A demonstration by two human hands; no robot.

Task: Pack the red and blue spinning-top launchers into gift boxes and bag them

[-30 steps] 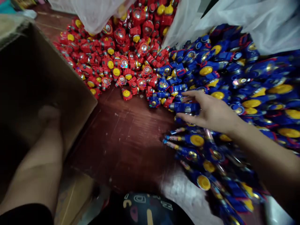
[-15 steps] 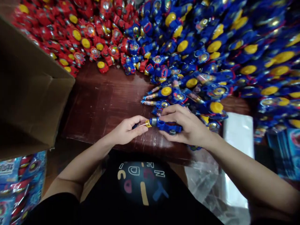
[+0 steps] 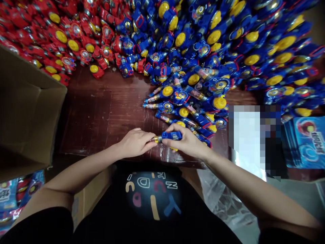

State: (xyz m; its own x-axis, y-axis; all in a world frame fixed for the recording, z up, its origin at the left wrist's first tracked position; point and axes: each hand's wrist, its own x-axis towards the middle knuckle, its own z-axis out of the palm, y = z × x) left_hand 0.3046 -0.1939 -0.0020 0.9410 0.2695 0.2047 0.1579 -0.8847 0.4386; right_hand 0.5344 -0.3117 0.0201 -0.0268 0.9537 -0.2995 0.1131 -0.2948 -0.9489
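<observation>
In the head view a blue plastic toy [image 3: 171,136] with a grey collar lies crosswise between my two hands, just above the table's front part. My right hand [image 3: 189,142] is closed round its blue body, thumb in front and fingers behind. My left hand [image 3: 134,142] pinches the narrow tube [image 3: 154,139] at the toy's left end, which shows clear and yellow; the rest of the tube is hidden by the fingers. Similar blue toys with tubes [image 3: 166,118] lie right behind my hands, tubes pointing left.
Heaps of red toys [image 3: 73,30] and blue toys [image 3: 203,37] cover the back of the dark red table [image 3: 101,115]. An open cardboard box [image 3: 30,115] stands at left. Printed blue packets [image 3: 304,142] lie at right, near clear plastic film [image 3: 223,193]. More packaged toys [image 3: 17,196] sit lower left.
The view has shifted a little to the right. My right hand has turned the toy's body, now showing another side, and sits closer to my left hand. My left hand has rolled over, its back upward.
</observation>
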